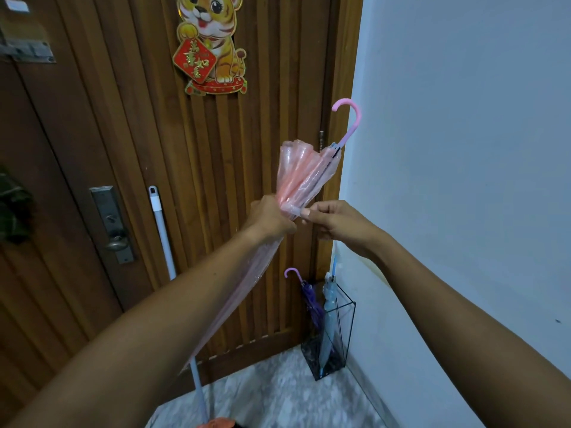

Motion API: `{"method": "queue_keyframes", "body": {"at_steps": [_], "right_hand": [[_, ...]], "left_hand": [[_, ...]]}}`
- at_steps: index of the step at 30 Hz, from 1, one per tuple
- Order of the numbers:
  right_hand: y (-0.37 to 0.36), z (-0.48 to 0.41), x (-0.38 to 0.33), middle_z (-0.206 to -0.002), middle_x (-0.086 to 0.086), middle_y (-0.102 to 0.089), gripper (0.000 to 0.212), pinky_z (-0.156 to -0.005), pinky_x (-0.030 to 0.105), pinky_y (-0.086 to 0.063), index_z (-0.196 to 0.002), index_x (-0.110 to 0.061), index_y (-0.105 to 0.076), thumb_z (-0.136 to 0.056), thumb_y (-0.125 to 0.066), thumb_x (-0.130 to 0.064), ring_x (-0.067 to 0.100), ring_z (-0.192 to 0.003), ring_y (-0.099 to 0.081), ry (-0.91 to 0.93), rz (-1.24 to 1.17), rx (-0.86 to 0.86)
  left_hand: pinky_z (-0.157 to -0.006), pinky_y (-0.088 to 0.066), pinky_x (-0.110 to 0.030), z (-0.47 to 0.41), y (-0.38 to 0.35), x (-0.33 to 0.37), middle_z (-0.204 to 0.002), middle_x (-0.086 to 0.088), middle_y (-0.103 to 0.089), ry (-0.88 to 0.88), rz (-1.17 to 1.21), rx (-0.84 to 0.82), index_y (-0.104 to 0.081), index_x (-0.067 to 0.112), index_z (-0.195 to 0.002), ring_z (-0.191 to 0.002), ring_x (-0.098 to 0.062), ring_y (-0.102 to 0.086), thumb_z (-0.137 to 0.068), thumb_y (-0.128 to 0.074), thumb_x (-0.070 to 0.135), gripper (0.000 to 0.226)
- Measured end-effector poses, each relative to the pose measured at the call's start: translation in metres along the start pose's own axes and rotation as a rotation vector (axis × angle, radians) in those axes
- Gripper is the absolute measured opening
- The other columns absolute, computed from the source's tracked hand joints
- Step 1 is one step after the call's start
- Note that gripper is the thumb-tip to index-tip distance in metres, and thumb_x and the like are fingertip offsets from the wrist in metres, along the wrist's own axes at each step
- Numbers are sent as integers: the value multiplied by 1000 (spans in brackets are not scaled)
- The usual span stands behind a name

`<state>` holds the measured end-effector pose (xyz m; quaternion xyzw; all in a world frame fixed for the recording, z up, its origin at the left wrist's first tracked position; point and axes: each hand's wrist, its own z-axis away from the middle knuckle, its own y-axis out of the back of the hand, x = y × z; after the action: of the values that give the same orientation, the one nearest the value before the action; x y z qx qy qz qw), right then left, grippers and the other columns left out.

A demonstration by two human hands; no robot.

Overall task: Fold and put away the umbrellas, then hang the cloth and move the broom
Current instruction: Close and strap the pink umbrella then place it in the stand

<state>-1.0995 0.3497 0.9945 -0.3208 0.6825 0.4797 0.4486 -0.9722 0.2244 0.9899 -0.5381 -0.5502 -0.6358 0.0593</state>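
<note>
Head view: above the stand (345, 322), the left hand (272, 220) grips the gathered pink umbrella (302, 171) while the right hand (336, 223) pinches its strap (296, 211), best wrapped snugly with folds squeezed tight.

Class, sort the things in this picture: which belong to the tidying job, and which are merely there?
Part of the job: pink umbrella, gripped by the left hand and pinched by the right hand; umbrella stand holding the purple umbrella and blue umbrella; broom handle leaning on the door.
Merely there: tiger decoration; door lock.
</note>
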Motion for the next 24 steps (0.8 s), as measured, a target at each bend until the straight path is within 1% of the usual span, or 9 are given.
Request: {"method": "queue_keyframes", "body": {"at_steps": [2, 4, 7, 11, 13, 16, 20, 22, 24], "right_hand": [[1, 2, 0, -59, -6, -49, 27, -53, 20, -41, -91, -3, -64, -98, -64, -29, 8, -53, -42, 19, -40, 2], [4, 3, 2, -60, -2, -44, 23, -46, 21, -33, -89, -6, -61, -98, -63, -27, 9, -49, -36, 26, 2, 23], [9, 8, 8, -57, -4, -37, 22, -43, 20, -25, -83, -12, -57, -99, -62, -26, 9, -47, -28, 32, 40, 43], [12, 13, 14, -52, -9, -37, 22, -40, 19, -24, -83, -12, -57, -99, -62, -27, 6, -42, -27, 18, -14, 66], [13, 12, 17, -50, -10, -38, 22, -41, 20, -24, -80, -14, -62, -97, -66, -28, 7, -42, -26, 23, -17, 121], [13, 11, 18, -49, -10, -36, 20, -41, 20, -23, -79, -17, -67, -93, -71, -31, 10, -44, -24, 32, -59, 149], [11, 12, 13, -58, -3, -31, 27, -40, 19, -23, -103, -21, -74, -83, -74, -40, 9, -45, -25, 21, -248, -3], [12, 13, 8, -58, -4, -35, 17, -42, 18, -25, -91, -28, -77, -80, -74, -40, 8, -46, -30, 21, -284, -52], [15, 12, 8, -61, -5, -50, 7, -49, 19, -34, -75, -30, -77, -78, -77, -37, 7, -53, -44, 5, -279, -67]], "left_hand": [[-49, -49, -23, 1, 1, 0, -89, -5, -67, 6, 27, -43, -64, 13, -100, -67, -17, -69, -72, -80, 11, 33], [-51, -50, -28, 2, 5, -2, -79, -5, -66, 14, 79, -91, -67, 10, -90, -62, -17, -66, -70, -79, 10, 23], [-64, -55, -45, -1, 11, -7, -63, -12, -63, 63, 327, -85, -69, -1, -79, -60, -27, -63, -67, -73, -1, 13], [-71, -52, -41, 3, 16, -7, -53, -9, -58, 75, 553, -146, -64, -2, -74, -56, -25, -59, -75, -64, -11, 9], [-66, -55, -35, 9, 17, -4, -58, -10, -58, 52, 614, -274, -64, -3, -78, -55, -21, -60, -77, -61, -12, 9], [-62, -57, -28, 18, 17, 1, -69, -10, -56, 53, 798, -564, -61, -1, -87, -52, -14, -58, -82, -54, -14, 16], [-62, -55, -27, 31, 18, 16, -67, -8, -58, 122, 999, -838, -56, 4, -83, -47, -11, -53, -75, -46, -9, 19], [-62, -54, -27, 37, 19, 21, -65, -9, -59, 136, 1040, -920, -56, 4, -81, -45, -11, -51, -70, -46, -7, 19], [-67, -56, -32, 41, 17, 24, -66, -12, -61, 116, 1038, -1000, -60, 2, -80, -47, -15, -55, -64, -52, -4, 19]]}}
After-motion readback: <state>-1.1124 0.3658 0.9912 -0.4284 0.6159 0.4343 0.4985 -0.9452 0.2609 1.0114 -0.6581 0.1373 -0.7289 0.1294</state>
